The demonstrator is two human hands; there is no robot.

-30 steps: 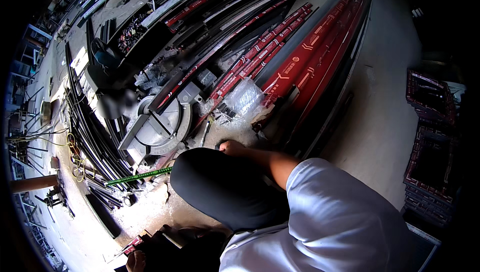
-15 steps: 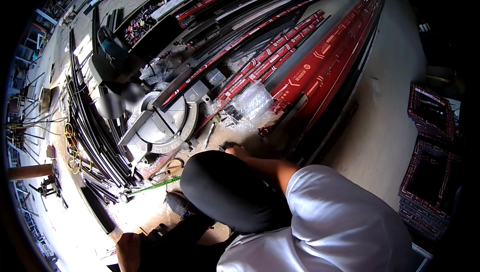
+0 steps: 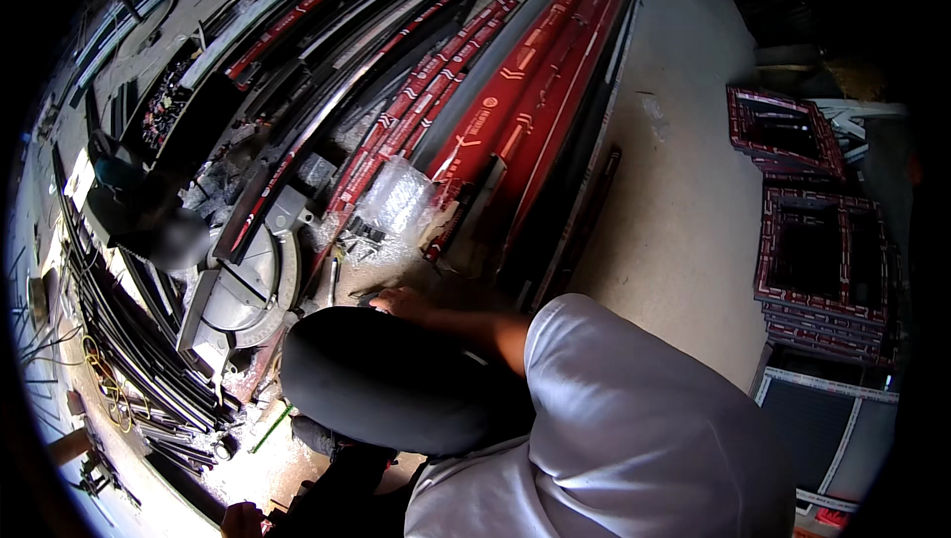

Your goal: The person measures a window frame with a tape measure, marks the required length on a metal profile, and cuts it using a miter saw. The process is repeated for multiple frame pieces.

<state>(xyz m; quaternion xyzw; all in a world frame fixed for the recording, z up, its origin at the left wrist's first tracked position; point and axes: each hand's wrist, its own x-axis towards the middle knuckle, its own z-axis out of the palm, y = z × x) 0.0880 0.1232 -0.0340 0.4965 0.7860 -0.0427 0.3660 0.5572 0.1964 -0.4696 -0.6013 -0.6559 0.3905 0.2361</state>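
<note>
Our dark piece point(image 3: 367, 298) lies just past our raised knee point(image 3: 381, 379), at the fingertips of our right hand point(image 3: 401, 302). The fingers look bent, but we cannot tell whether they pinch the piece or merely touch it. To handle it well, we would set thumb and fingers on opposite sides and lean so the knee does not block our sight of it. A slim tool point(image 3: 333, 282) lies near, beside the saw point(image 3: 233, 290); we should keep our knuckles off that saw's edge. Our left hand point(image 3: 241, 520) is low at the rim, too dark to tell if it is curled around anything. A green strip point(image 3: 269, 429) lies near our shoe point(image 3: 313, 435), so we should mind our footing. Farther out are crumpled wrap point(image 3: 398, 196), red bars point(image 3: 525, 107) and stacked frames point(image 3: 820, 318).
</note>
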